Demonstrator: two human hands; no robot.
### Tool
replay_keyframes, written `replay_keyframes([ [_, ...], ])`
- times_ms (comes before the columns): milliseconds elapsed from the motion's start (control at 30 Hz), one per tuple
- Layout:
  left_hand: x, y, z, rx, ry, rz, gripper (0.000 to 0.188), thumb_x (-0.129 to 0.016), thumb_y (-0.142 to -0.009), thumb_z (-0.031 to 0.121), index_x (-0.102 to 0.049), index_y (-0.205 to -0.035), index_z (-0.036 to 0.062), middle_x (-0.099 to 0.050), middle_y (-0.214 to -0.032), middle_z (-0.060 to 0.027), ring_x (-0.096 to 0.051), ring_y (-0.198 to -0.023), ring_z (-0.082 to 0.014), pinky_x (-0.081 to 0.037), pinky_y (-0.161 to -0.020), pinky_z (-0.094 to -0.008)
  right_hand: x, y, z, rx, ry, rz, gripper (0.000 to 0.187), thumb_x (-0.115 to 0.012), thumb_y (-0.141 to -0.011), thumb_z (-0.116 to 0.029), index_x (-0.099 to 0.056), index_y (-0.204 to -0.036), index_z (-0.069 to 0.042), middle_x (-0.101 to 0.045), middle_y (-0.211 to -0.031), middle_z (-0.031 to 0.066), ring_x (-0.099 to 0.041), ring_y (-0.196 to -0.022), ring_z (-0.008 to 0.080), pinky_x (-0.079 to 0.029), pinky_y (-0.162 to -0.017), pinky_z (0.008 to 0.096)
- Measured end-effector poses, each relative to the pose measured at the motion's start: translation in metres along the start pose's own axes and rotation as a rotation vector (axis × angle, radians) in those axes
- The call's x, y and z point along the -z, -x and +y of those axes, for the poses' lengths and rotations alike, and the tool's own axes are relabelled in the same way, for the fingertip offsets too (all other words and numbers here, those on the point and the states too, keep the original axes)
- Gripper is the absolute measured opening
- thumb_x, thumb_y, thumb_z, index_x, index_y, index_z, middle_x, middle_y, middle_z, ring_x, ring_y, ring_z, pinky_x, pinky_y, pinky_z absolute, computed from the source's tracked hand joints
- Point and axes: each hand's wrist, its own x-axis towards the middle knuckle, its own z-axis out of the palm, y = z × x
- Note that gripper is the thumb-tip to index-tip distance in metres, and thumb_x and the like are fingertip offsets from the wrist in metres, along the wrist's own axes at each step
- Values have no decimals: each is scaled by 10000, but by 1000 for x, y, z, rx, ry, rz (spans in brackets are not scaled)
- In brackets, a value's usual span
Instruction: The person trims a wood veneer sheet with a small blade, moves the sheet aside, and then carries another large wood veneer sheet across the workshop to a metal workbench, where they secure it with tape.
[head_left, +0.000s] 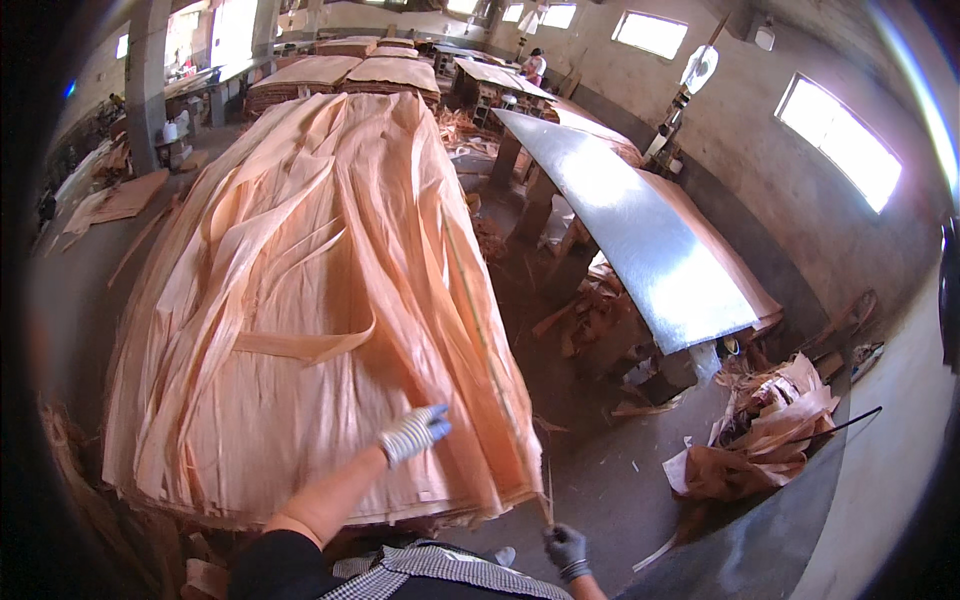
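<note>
The thin stick slants over the veneer stack near its right edge, long axis pointing away and slightly left. The right hand's fingers curl around its near end, beside open floor. The left hand's fingers extend over veneer; contact unclear.

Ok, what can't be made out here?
All in the head view:
Thin stick: near end hidden by the right hand.
Left hand: palm hidden by its back; contact with the veneer sheets unclear.
Right forearm: cut off by the lower edge.
Distant co-worker: too small to tell what their hands do.
</note>
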Motion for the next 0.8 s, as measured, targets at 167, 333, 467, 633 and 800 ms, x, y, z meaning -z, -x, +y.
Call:
replay_keyframes([
  [167,-133,-36,32,0,-328,308,772,-576,-839,434,-248,-1402,20,-326,-1381,-285,-345,-1274,-398,-283,-1067,-409,22,13,43,-262,-277,-160,189,-699,-812,-215,-665,-830,-30,-548,-579,-31,-463,-505,37,-376,-456,215],
  [333,-206,-76,54,260,-368,531,865,-585,-821,464,-139,-1437,51,-174,-1459,-271,-215,-1341,-408,-197,-1099,-461,104,17,84,-247,-437,-277,181,-685,-815,-136,-651,-936,-7,-587,-702,-15,-510,-637,66,-425,-579,229],
  [467,-239,-86,75,233,-427,735,855,-564,-835,462,-120,-1441,54,-175,-1460,-268,-197,-1353,-394,-179,-1101,-472,171,26,139,-264,-519,-320,185,-673,-824,-115,-660,-977,-11,-597,-743,-20,-525,-690,77,-447,-627,238],
  [633,-211,-125,105,456,-458,793,937,-614,-794,478,-95,-1441,41,-206,-1454,-260,-223,-1346,-385,-195,-1100,-458,242,7,148,-331,-414,-432,241,-665,-836,-173,-654,-996,7,-622,-809,23,-543,-741,103,-461,-694,247],
  [800,-201,-156,37,517,-221,705,1000,-744,-682,382,-181,-1406,-16,-406,-1342,-271,-440,-1222,-360,-369,-1014,-357,231,-28,143,-398,-413,-447,158,-699,-810,-134,-669,-876,6,-596,-675,-19,-520,-605,44,-415,-537,199],
])
